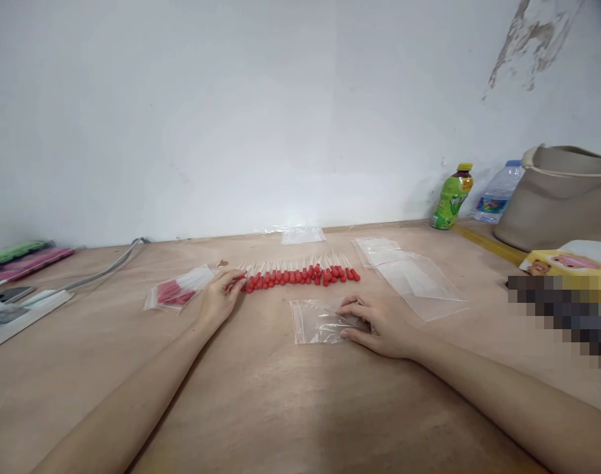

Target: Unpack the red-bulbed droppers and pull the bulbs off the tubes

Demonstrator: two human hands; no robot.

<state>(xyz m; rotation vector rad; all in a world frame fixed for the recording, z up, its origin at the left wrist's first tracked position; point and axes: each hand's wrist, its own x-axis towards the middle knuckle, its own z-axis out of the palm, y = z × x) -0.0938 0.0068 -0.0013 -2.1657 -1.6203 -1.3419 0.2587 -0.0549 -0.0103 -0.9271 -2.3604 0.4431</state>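
Observation:
A row of white, thin-pointed sticks with red rounded ends (299, 275) lies across the table, red ends toward me. At its left end is my left hand (221, 293), thumb and fingers closed around the red end of one stick. Below the row, a clear zip bag (314, 322) lies flat, its red-lined edge to the left. My right hand (379, 326) rests over the bag's right end, thumb and fingers apart. Left of my left hand lies a clear bag (174, 289) with several red-ended sticks inside.
More clear zip bags (418, 280) lie to the right, another bag (303, 235) by the wall. A green bottle (451, 201), a water bottle (498, 191) and a grey-beige bag (559, 197) stand back right. A grey cable (105, 270) and pink and green packs (28, 263) are left.

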